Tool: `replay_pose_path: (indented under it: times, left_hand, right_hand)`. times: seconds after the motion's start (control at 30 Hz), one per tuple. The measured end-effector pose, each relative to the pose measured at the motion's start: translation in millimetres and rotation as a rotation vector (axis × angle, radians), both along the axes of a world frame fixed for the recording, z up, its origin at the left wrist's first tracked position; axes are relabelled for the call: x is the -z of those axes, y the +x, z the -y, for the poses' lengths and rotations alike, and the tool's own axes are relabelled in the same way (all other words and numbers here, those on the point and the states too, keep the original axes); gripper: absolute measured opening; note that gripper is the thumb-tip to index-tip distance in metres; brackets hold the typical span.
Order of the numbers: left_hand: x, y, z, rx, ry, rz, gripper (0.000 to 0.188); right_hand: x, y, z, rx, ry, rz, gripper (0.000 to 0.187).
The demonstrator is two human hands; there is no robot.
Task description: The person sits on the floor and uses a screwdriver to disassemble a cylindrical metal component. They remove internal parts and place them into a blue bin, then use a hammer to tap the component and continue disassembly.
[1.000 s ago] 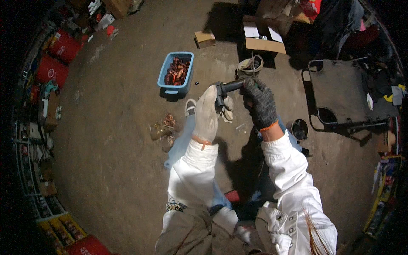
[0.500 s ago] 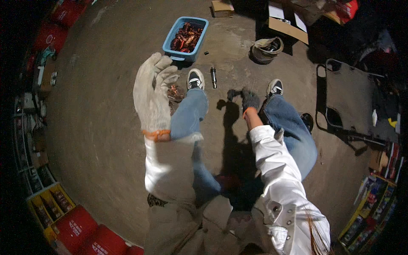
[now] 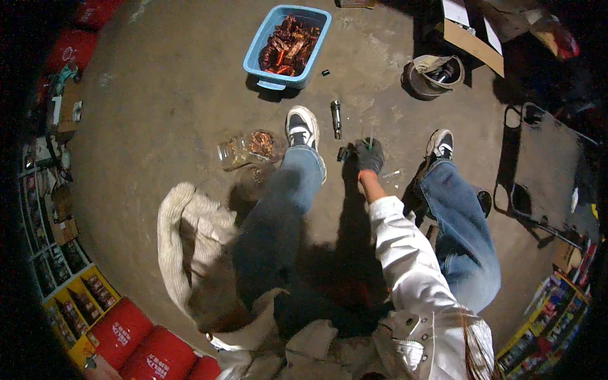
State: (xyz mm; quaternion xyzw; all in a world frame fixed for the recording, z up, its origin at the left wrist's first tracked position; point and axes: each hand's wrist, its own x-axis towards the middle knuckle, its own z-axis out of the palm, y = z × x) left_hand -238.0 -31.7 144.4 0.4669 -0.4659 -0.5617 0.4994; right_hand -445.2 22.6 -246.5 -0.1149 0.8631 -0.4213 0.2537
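My left hand (image 3: 199,221), in a cream knitted glove, hovers low at the left beside my left leg. Its fingers are loosely bent and hold nothing visible. My right hand (image 3: 370,156) wears a dark grey glove with an orange cuff and reaches down to the floor between my shoes. Its fingers are closed, with a thin pale greenish piece (image 3: 371,131) showing above them; most of what they grip is hidden. Close by its left side is a short black cylindrical piece (image 3: 343,154). Farther off, a black-and-silver metal cylinder (image 3: 336,119) lies on the floor.
A blue tub (image 3: 252,60) of coppery scrap stands ahead. Clear plastic containers (image 3: 229,154) with coppery bits lie left of my shoe. A bucket (image 3: 420,86), an open cardboard box (image 3: 472,44) and a folding chair (image 3: 548,168) stand right. Red crates (image 3: 120,332) line the lower left.
My left hand has dropped down and to the left, away from the blue tub. My right hand has lowered to the floor. The view has shifted, showing the plastic containers more fully.
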Motion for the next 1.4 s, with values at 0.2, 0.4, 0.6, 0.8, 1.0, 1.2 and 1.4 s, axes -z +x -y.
replay_pose_path:
  times: [0.2,0.4,0.6,0.8,1.0,1.2,1.4]
  left_hand:
    - [1,-1,5,0.033,0.199,-0.191,0.023]
    - [2,5,5,0.249,0.329,-0.363,0.029]
    - [12,1,-2,0.190,0.396,-0.128,0.026]
    - [28,-37,-11,0.170,0.200,-0.328,0.039]
    - [25,-74,-32,0.475,0.127,-0.435,0.029]
    - [20,-108,-54,0.593,0.292,-0.710,0.035]
    - [30,-127,-63,0.593,0.136,-0.621,0.039]
  right_hand:
    - [2,2,87,-0.254,0.392,-0.008,0.050]
    - [-2,-7,86,-0.452,0.186,-0.089,0.040]
    - [-116,12,36,-0.203,-0.583,0.681,0.027]
    - [-261,34,-17,-0.467,-0.532,0.505,0.035]
    - [-354,38,-52,-0.552,-0.429,-0.070,0.035]
    - [-390,19,-75,-0.639,-0.462,-0.292,0.030]
    - [-370,8,-87,-0.583,-0.510,-0.643,0.032]
